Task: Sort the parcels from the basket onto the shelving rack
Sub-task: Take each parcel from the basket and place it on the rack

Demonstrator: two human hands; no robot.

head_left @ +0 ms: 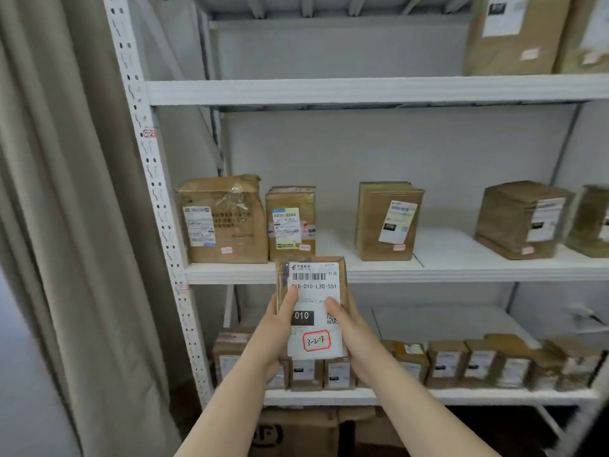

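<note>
Two hands share this one: my left hand (274, 329) grips the left edge of the parcel (314, 286) and my right hand (350, 328) grips the right edge, each thumb pressed flat on the white label and the other fingers curled behind where I cannot see them. I hold the parcel upright, its long axis vertical and its label facing me, in the air in front of the shelving rack (461, 274), with its top edge level with the lip of the middle shelf. The red-framed sticker (316, 340) near its foot reads something like 3-2-7. What matters next, I judge, is the open stretch of that shelf between the taped box (290, 222) and the flat box (387, 222): it lies up, forward and slightly right of the parcel. My right hand is on that side, so it would lead, lifting clear of the lip and keeping the parcel standing like its neighbours. The basket is out of sight.
</note>
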